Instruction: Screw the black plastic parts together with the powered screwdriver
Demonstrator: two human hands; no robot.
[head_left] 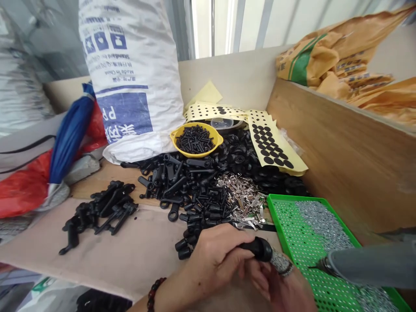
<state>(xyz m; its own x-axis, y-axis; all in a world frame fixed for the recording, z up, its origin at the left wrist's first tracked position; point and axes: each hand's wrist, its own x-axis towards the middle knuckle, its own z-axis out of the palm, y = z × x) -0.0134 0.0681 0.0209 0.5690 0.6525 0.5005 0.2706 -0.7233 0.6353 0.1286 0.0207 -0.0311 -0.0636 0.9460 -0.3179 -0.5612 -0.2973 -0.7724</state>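
Note:
My left hand [214, 260] is at the bottom centre, fingers closed round a black plastic part [258, 248] with a rounded end. My right hand [286, 289] lies just below and to the right of it. It is blurred, with a glittering band [281, 262] on one finger touching the part's end. Its fingers curl under the part, and whether they grip anything does not show. A grey power tool [370, 264] reaches in from the right, its tip over the green tray [276, 212].
Black plastic parts [195, 182] and silver metal clips [243, 199] are heaped behind my hands. A smaller pile of black arms [100, 208] lies to the left. Behind are a yellow bowl of black screws [196, 139], yellow sticker sheets [269, 143], a white sack [130, 78] and a wooden wall [351, 160].

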